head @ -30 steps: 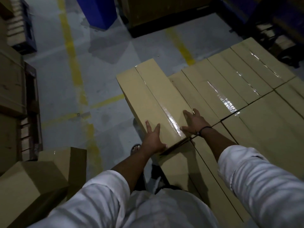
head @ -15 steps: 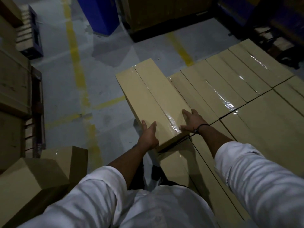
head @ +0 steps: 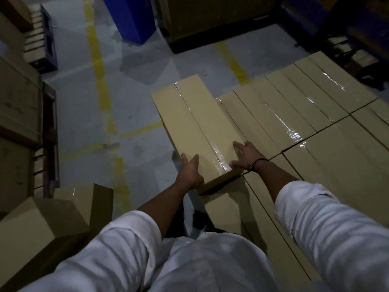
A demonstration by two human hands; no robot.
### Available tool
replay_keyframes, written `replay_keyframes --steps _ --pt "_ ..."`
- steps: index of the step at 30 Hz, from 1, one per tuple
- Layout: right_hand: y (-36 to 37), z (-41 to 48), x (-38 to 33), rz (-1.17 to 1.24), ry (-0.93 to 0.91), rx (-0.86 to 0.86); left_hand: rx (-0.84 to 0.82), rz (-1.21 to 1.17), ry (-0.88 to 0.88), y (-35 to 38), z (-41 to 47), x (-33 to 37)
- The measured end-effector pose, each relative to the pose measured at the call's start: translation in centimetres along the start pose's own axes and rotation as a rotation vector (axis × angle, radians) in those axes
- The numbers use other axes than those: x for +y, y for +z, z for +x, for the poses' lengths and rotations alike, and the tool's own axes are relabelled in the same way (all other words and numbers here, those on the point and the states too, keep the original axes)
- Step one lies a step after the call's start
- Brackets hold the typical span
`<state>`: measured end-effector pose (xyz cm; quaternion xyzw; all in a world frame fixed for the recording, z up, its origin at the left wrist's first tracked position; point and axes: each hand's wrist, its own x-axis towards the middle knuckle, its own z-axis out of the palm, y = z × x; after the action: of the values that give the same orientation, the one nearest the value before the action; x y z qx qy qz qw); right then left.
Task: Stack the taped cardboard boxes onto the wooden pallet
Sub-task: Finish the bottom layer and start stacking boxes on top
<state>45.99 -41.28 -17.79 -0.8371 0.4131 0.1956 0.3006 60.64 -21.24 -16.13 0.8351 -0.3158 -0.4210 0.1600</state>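
A long taped cardboard box (head: 195, 123) lies on top of the left edge of a flat layer of similar taped boxes (head: 294, 114); its left side hangs over the floor. My left hand (head: 189, 171) is at the box's near left corner, thumb on top and fingers along the left side. With its fingers spread, my right hand (head: 246, 154) lies flat on the box's near right part, beside the tape seam. The wooden pallet is hidden under the boxes.
Two loose cardboard boxes (head: 42, 224) sit on the floor at the lower left. Stacked boxes on a pallet (head: 16, 106) line the left side. A blue bin (head: 130, 17) and a big carton (head: 210, 13) stand at the back. Yellow lines (head: 101, 81) cross the grey floor.
My left hand slid from the top of the box to its near left corner. My right hand stayed flat on top. The box has barely shifted.
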Motion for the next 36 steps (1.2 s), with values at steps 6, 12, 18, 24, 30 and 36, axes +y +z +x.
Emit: replay_keyframes --steps 6,12,18,24,30,36 --pt "0.0 -0.5 0.1 -0.021 -0.013 0.0 0.001 -0.005 0.002 0.3 -0.3 0.1" --pt "0.0 -0.8 0.0 -0.017 -0.007 0.002 -0.012 -0.006 -0.005 0.1 -0.8 0.4" --pt "-0.1 -0.6 -0.1 -0.017 -0.001 -0.008 -0.024 0.002 0.015 0.0 -0.4 0.0" --pt "-0.1 -0.9 -1.6 -0.131 -0.004 0.07 0.035 -0.014 0.04 -0.4 -0.5 -0.4" --pt "0.6 -1.4 -5.0 -0.274 -0.094 0.082 0.158 -0.007 0.056 -2.1 -2.1 -2.1" --pt "1.4 -2.8 -9.7 -0.286 -0.226 0.12 0.229 -0.052 0.056 -4.3 -5.8 -4.0"
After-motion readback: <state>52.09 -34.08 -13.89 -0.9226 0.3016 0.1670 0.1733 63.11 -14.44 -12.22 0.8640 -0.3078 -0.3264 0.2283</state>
